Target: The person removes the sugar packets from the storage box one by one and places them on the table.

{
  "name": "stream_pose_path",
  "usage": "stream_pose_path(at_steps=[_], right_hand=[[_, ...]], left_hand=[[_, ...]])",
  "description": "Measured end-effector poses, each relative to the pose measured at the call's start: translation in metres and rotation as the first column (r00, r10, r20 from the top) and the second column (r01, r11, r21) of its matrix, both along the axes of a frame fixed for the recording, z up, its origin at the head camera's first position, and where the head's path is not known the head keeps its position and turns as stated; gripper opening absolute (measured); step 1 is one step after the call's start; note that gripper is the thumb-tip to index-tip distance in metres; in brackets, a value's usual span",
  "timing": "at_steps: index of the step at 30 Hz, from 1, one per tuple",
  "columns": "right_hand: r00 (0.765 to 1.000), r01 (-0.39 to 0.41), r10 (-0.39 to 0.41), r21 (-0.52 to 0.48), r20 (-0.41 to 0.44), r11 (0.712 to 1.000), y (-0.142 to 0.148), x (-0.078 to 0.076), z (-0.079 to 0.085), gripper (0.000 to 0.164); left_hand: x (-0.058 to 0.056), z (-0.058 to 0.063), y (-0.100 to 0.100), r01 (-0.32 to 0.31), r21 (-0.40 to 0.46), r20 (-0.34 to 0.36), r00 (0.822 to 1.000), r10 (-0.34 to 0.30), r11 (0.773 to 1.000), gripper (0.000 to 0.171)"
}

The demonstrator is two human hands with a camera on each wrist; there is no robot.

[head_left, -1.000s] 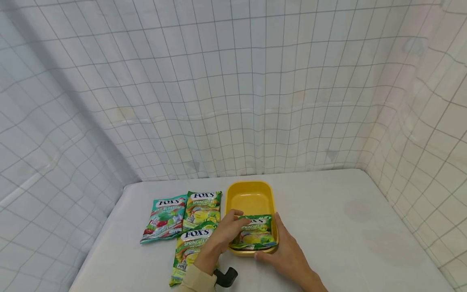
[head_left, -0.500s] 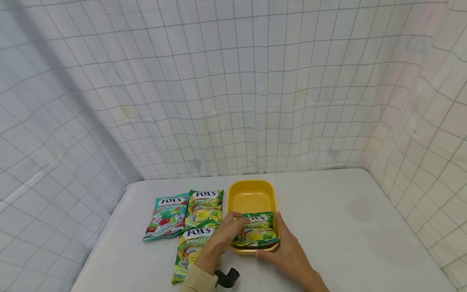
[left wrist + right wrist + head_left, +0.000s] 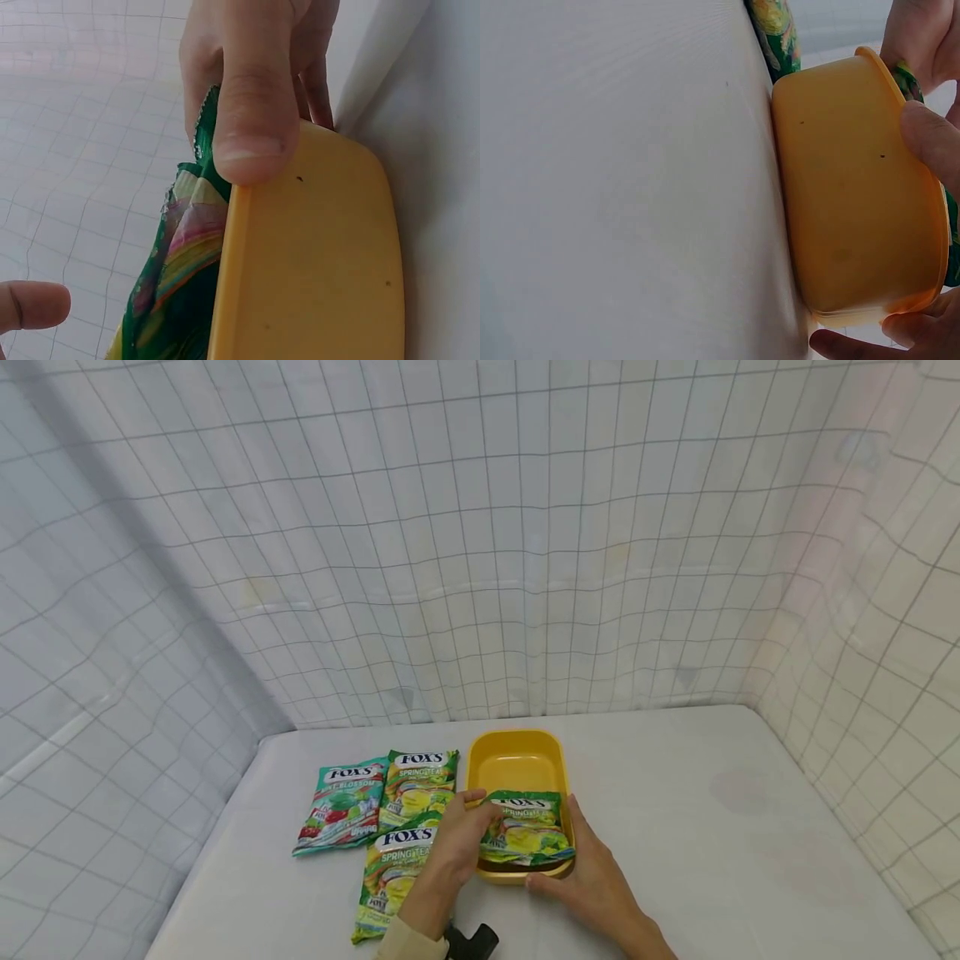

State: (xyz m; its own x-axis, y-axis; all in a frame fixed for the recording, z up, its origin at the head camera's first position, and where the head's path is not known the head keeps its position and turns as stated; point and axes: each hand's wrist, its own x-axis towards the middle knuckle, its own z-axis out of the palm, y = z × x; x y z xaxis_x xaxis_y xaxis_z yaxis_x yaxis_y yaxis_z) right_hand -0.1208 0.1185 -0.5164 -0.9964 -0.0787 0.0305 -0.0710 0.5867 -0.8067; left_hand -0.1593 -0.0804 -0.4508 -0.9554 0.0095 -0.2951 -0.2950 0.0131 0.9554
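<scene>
A green Fox's Spring Tea candy bag (image 3: pixel 525 839) lies in the near part of a yellow tub (image 3: pixel 517 768). My left hand (image 3: pixel 457 839) reaches over the tub's left rim, its fingers touching the left side of this bag. In the left wrist view, one straight digit (image 3: pixel 37 305) of that hand stands apart from the bag. My right hand (image 3: pixel 592 877) holds the tub at its near right corner, thumb (image 3: pixel 934 139) against the near wall and fingers along the right side. Part of the bag is hidden under the left fingers.
Left of the tub lie two more Spring Tea bags, a far one (image 3: pixel 418 789) and a near one (image 3: pixel 393 885), the latter partly behind my left forearm. A teal candy bag (image 3: pixel 341 806) is beside them. Grid-patterned white curtains (image 3: pixel 517 568) enclose the white table (image 3: pixel 675 793).
The bag in the tub has shifted slightly towards the tub's far end, and my left hand has moved a little with it. My right hand keeps its hold on the tub.
</scene>
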Motion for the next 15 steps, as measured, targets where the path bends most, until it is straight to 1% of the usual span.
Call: stream_pose_path(at_steps=[3, 7, 11, 15], right_hand=[[1.000, 0.001, -0.001, -0.001, 0.002, 1.000, -0.0002, -0.0002, 0.0000, 0.134], [1.000, 0.001, -0.001, -0.006, -0.003, 1.000, -0.0004, 0.0002, 0.0002, 0.134], [1.000, 0.001, -0.001, -0.008, -0.006, 1.000, -0.0005, 0.0004, 0.0008, 0.133], [1.000, -0.001, 0.001, -0.014, -0.001, 1.000, -0.0007, 0.0007, 0.0012, 0.132]], left_hand=[[-0.0003, 0.0018, -0.0011, -0.002, 0.036, -0.006, 1.000, 0.002, 0.999, 0.060], [-0.0014, 0.0026, -0.0017, 0.038, 0.031, -0.015, 0.999, -0.037, 0.999, 0.057], [-0.0029, -0.0001, 0.0003, 0.076, -0.017, -0.044, 0.996, -0.076, 0.997, 0.048], [-0.0042, -0.0028, 0.0036, 0.086, -0.058, -0.067, 0.994, -0.090, 0.995, 0.041]])
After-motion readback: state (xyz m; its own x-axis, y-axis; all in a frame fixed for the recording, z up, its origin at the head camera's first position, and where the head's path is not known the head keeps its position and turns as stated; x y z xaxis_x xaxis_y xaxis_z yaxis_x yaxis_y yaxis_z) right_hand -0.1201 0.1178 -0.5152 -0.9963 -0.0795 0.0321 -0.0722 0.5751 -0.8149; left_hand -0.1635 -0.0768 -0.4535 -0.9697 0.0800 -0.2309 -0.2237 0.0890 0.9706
